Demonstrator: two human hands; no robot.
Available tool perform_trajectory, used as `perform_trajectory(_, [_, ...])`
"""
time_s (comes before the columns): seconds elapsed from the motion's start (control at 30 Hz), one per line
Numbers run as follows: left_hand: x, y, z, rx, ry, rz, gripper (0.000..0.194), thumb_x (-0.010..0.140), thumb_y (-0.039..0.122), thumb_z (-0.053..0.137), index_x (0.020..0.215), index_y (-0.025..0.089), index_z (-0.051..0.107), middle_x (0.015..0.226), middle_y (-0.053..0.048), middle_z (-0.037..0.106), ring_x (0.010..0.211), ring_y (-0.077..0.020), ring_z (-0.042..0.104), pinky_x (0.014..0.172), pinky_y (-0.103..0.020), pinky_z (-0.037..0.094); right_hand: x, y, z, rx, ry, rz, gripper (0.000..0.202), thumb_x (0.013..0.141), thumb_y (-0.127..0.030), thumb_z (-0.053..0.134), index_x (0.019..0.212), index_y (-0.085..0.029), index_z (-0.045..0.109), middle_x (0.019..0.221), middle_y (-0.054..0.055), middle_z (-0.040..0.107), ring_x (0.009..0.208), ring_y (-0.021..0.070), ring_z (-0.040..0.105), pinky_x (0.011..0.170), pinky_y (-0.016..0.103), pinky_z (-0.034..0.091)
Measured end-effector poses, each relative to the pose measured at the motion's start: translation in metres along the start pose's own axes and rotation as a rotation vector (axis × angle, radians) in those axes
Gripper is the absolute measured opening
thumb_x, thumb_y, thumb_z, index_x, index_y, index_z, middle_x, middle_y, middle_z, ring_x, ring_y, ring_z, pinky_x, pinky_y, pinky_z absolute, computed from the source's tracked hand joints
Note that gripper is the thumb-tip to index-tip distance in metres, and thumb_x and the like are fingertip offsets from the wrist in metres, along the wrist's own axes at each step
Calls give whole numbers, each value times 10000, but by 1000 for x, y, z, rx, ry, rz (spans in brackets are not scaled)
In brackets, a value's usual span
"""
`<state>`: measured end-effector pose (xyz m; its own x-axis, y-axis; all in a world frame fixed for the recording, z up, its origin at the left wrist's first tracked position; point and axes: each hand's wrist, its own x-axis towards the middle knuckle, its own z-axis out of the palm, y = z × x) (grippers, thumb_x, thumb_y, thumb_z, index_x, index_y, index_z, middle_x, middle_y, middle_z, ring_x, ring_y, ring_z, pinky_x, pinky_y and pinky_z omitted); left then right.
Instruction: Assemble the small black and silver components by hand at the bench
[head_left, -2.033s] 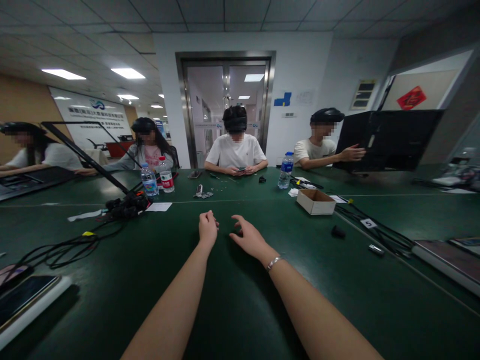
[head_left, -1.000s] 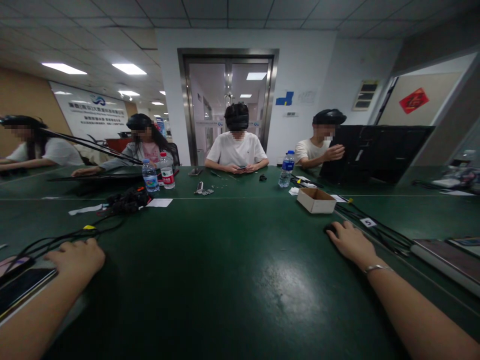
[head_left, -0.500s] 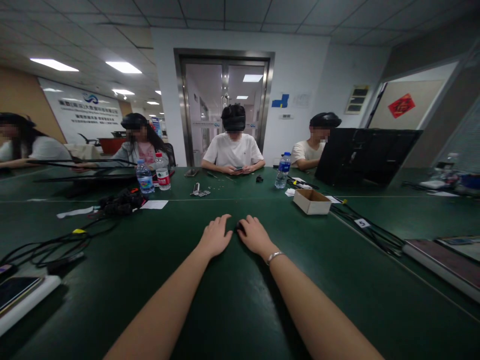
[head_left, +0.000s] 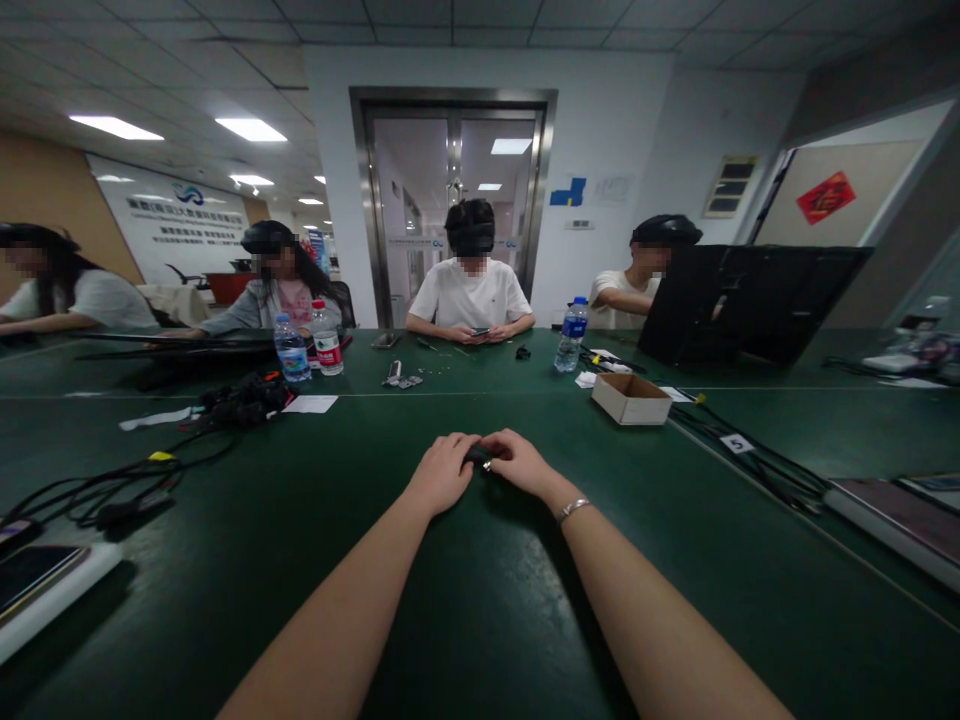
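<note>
Green surface (head_left: 315, 500) fills the room's lower half, people seated along its far side. At far left, a phone (head_left: 37, 577) lies on a white block (head_left: 81, 588), with black cables (head_left: 139, 507) just beyond and a black tangle (head_left: 244, 402) farther out. Next come a blue-capped bottle (head_left: 292, 352) and a red-capped bottle (head_left: 328, 345), then grey bits (head_left: 406, 381). A broad stretch of green separates the cables from the left forearm. At centre, the left hand (head_left: 441, 472) curls narrowly on a small dark object (head_left: 475, 454); the right hand (head_left: 517, 462), against its other side, pinches a small bright piece (head_left: 487, 466). Farther right stand another bottle (head_left: 571, 338) and an open box (head_left: 631, 402), beyond the hands. Green widens between the right forearm and the labelled cables (head_left: 772, 480); a flat slab (head_left: 892, 525) bounds the right edge, a black monitor (head_left: 757, 305) behind.
</note>
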<state>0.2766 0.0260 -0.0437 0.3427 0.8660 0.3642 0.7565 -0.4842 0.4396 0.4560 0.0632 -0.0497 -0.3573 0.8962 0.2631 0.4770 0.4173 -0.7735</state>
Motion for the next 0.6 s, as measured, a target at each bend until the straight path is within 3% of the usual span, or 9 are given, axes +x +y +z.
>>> perform_trajectory(0.13, [0,2,-4,38,-16,37,350,858,232,462,1181,269,590,1192,-53,599,1104,-230,499,966,-380,386,-3,2,-8,-73,-106,-97,322,628,-89,643,932,-183,689,902,24,570,741,121,553,707,260,470])
perform_trajectory(0.33, [1,-4,-2,-3,26,9,273,851,233,487,1088,232,623,1111,-61,632,1048,-225,532,939,-378,403,1,5,-7,-72,-92,-68,159,653,-219,708,806,-175,691,855,17,588,715,122,543,694,271,453])
perform_trajectory(0.5, [2,-8,1,-177,93,-170,243,830,280,534,1056,229,605,1079,-77,649,996,-233,593,881,-372,443,2,2,-6,141,-12,64,225,685,-354,690,783,-155,650,754,10,605,694,132,544,675,276,443])
perform_trajectory(0.6, [5,-7,4,-323,89,-200,231,841,313,526,1053,235,573,1078,-75,666,996,-223,616,875,-359,449,4,-2,-5,354,83,136,338,728,-487,628,802,-157,628,731,13,601,653,123,537,631,264,436])
